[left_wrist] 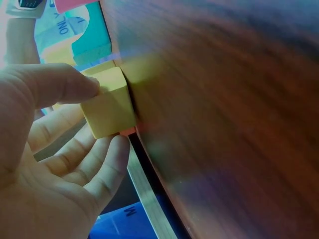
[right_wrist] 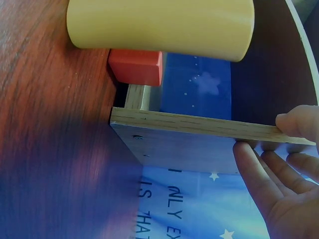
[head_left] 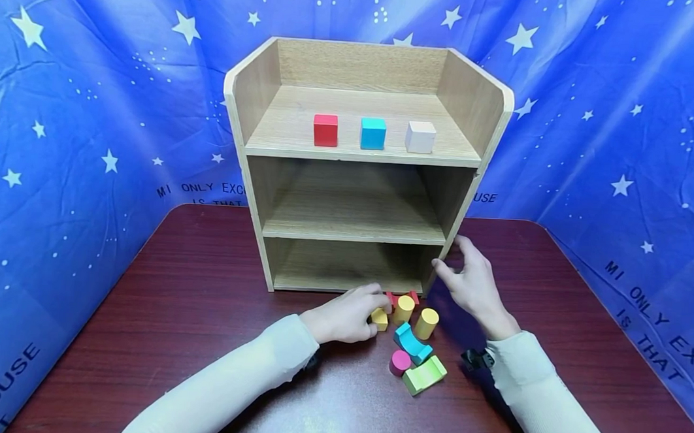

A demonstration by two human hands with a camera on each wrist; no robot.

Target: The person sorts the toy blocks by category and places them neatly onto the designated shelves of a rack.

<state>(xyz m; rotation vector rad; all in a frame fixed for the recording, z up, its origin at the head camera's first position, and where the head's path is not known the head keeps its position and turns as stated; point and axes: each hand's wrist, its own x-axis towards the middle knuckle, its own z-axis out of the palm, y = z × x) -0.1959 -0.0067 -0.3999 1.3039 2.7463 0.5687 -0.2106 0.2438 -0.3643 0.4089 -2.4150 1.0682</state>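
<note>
My left hand (head_left: 348, 314) pinches a yellow block (left_wrist: 109, 112) between thumb and fingers, low over the dark red table beside the shelf's bottom front edge. The right hand (head_left: 474, 285) grips the front edge of the right side panel (right_wrist: 199, 124) of a small wooden shelf (head_left: 361, 67), thumb on one face and fingers on the other. Between the hands are two yellow cylinders (head_left: 426, 324), a red block (head_left: 415, 297) partly hidden behind one of them, a blue curved block (head_left: 412, 343), a magenta cylinder (head_left: 400, 362) and a green curved block (head_left: 425, 375).
On the shelf's top board stand a red cube (head_left: 325, 131), a blue cube (head_left: 373, 133) and a white cube (head_left: 420, 137) in a spaced row. Two lower boards (head_left: 352, 226) lie beneath. A blue star-patterned curtain (head_left: 94, 98) surrounds the table (head_left: 187, 339).
</note>
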